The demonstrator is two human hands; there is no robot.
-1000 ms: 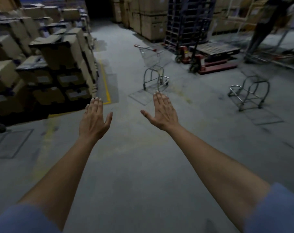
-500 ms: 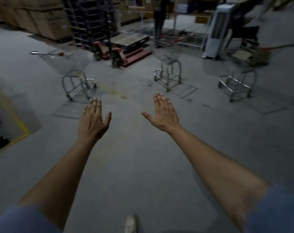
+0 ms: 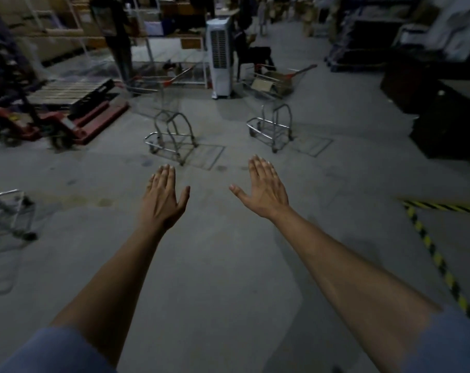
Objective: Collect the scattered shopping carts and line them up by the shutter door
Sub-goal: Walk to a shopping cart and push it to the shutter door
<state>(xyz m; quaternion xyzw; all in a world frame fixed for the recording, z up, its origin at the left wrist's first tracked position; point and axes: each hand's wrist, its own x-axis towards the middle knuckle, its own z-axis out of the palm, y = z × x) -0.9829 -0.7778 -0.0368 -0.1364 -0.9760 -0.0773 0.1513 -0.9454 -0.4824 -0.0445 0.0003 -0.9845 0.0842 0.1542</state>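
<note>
Three wire shopping carts with red handles stand apart on the grey warehouse floor. One cart (image 3: 169, 130) is ahead, just left of centre. A second cart (image 3: 275, 122), with cardboard in its basket, is ahead to the right. Part of a third cart (image 3: 9, 211) shows at the left edge. My left hand (image 3: 164, 197) and my right hand (image 3: 263, 189) are stretched forward, fingers straight, backs up, holding nothing. Both hands are well short of the two carts ahead. No shutter door is in view.
A red pallet jack (image 3: 67, 122) with a wooden pallet stands at the left. A white air cooler (image 3: 219, 52) is behind the carts, beside a person (image 3: 118, 44) and metal shelving. Dark stacked goods (image 3: 444, 109) are on the right. Yellow-black hazard tape (image 3: 433, 251) marks the floor on the right.
The view has swung right: the box stacks left the frame, and the two far carts moved toward the centre. Both hands stay stretched out and flat.
</note>
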